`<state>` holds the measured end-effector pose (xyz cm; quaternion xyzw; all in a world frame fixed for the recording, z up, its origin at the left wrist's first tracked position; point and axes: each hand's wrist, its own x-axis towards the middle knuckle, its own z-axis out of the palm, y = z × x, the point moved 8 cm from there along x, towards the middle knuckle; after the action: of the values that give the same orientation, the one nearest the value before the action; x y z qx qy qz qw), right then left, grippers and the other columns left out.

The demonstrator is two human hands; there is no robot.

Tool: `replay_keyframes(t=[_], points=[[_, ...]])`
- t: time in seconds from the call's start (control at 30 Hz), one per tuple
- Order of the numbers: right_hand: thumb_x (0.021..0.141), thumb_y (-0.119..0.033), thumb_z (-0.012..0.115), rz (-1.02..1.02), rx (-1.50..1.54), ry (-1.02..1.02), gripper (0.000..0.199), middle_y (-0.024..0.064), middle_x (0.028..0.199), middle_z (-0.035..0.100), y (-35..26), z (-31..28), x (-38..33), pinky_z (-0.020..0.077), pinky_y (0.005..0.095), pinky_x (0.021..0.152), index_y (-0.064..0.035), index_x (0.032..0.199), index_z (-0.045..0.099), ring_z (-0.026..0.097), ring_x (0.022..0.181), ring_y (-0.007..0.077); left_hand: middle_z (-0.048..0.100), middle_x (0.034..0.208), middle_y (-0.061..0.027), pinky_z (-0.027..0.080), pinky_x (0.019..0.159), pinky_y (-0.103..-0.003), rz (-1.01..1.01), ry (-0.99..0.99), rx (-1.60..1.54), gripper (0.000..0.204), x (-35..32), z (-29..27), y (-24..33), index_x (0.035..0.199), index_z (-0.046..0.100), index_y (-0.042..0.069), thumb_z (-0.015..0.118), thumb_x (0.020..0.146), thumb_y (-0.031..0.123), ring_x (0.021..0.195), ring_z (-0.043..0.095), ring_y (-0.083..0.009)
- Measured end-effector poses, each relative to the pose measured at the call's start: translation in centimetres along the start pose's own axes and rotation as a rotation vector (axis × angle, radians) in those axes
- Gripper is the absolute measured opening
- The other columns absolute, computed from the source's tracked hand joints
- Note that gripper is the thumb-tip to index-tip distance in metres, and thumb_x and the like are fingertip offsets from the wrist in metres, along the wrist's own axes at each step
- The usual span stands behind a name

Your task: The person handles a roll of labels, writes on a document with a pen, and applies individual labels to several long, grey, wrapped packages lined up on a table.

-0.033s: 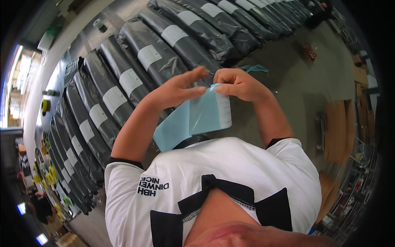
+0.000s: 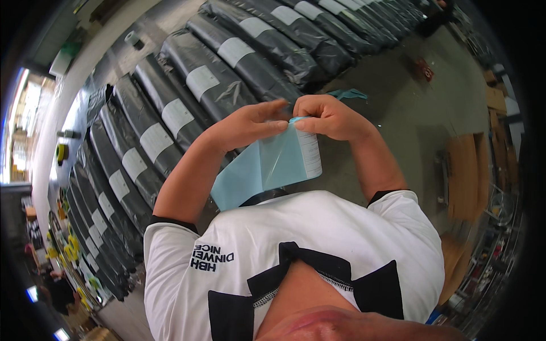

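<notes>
we see one pale blue sheet hanging before our white shirt, the right hand pinched closed on its top edge, probably to steady it; the left hand, fingers parted, sets its thumb there. beyond: one blue scrap, over ten wrapped black rolls.

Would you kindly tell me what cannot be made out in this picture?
In the head view:
Left hand: fingers blurred.
Right hand: some fingertips hidden by its own curl.
Black strip: partly hidden by light blue sheet and white shirt.
Black-wrapped bundles: contents hidden by wrapping; several cut off by the upper edge.
White labels: print too small.
</notes>
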<state>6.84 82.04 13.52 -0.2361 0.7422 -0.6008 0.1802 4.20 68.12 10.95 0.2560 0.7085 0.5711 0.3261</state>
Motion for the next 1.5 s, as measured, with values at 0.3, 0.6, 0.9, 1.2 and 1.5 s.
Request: replay_keyframes(t=[0.3,0.6,0.9,1.2,1.5], points=[[0.077,-0.008,0.064,-0.018,-0.487,0.375,0.02,0.0043,0.07,0.044,-3.3,-4.9,-9.2,0.0363,0.0298,0.057,-0.0011,0.068,0.047,0.042,0.064,0.0138,0.061,0.078,0.0001,0.043,0.061,-0.022,-0.096,-0.239,-0.005,0.028,5.6,8.7,4.7,0.098,0.068,-0.001,0.064,0.085,0.023,0.071,0.054,-0.0068],[0.077,-0.007,0.062,-0.145,-0.536,0.887,0.02,0.0048,0.077,0.052,-0.9,-19.7,-25.4,0.0366,0.0289,0.055,-0.0021,0.066,0.047,0.043,0.064,0.013,0.061,0.079,0.0,0.042,0.059,-0.023,-0.168,-0.238,-0.314,0.026,22.4,24.2,7.6,0.091,0.068,0.001,0.061,0.089,0.025,0.068,0.053,-0.0072],[0.083,-0.011,0.057,-0.164,-0.2,0.901,0.018,0.0046,0.086,0.057,4.7,-42.6,-43.0,0.0394,0.0256,0.06,-0.0036,0.068,0.051,0.048,0.071,0.0106,0.059,0.075,0.0033,0.042,0.064,-0.022,-0.249,-0.672,0.056,0.023,42.1,35.3,11.9,0.086,0.067,0.0,0.071,0.086,0.022,0.068,0.051,-0.0057],[0.093,-0.023,0.053,-0.358,0.862,1.431,0.02,0.0073,0.09,0.059,19.7,-68.5,-51.3,0.051,0.029,0.064,-0.0035,0.096,0.056,0.058,0.08,0.0144,0.056,0.069,0.0032,0.037,0.051,-0.022,-0.344,-0.07,-0.079,0.021,63.3,31.8,7.8,0.088,0.064,0.002,0.063,0.091,0.023,0.058,0.048,-0.0046],[0.096,-0.029,0.054,-0.004,0.911,1.593,0.021,0.0019,0.088,0.057,27.9,-90.6,-50.9,0.0483,0.0274,0.061,-0.0081,0.1,0.057,0.055,0.074,0.0131,0.058,0.072,0.0043,0.037,0.054,-0.02,-0.173,-0.062,-0.06,0.021,88.9,36.4,16.9,0.088,0.065,0.001,0.063,0.092,0.021,0.062,0.047,-0.0026]])
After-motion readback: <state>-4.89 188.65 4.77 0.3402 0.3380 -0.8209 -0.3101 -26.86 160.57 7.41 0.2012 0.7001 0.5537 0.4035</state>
